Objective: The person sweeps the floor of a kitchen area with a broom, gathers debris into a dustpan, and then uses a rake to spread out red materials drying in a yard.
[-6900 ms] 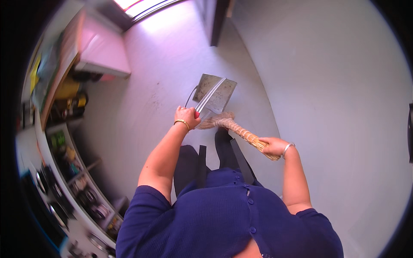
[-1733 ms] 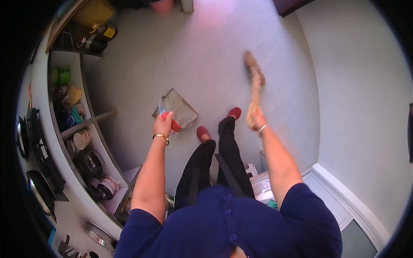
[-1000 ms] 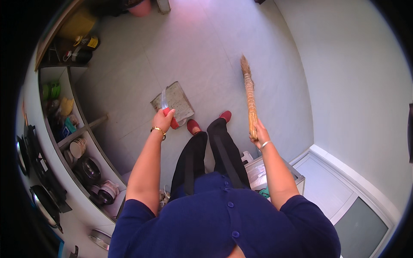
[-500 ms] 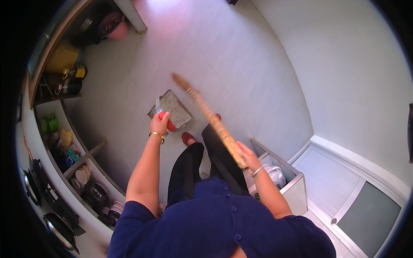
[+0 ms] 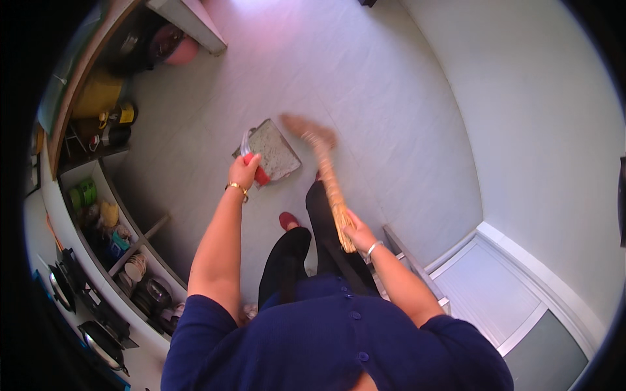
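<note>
My left hand (image 5: 242,171) grips the red handle of a grey metal dustpan (image 5: 274,150), held out in front of me above the pale floor (image 5: 391,98). My right hand (image 5: 355,233) holds the bound end of a straw hand broom (image 5: 324,169). The broom slants up and left, blurred by motion, and its bristle end lies over the right edge of the dustpan. Below are my dark trousers and one red shoe (image 5: 288,221).
Open shelves (image 5: 107,221) with pots, jars and cups run along the left. A pink bowl-shaped vessel (image 5: 171,44) sits under a ledge at top left. A grey bin (image 5: 407,251) stands by my right leg, beside a white framed door panel (image 5: 515,306).
I walked across the floor carrying both things. In the last second the broom swung from upright on the right over to the left, onto the dustpan. The bin and door panel came into view.
</note>
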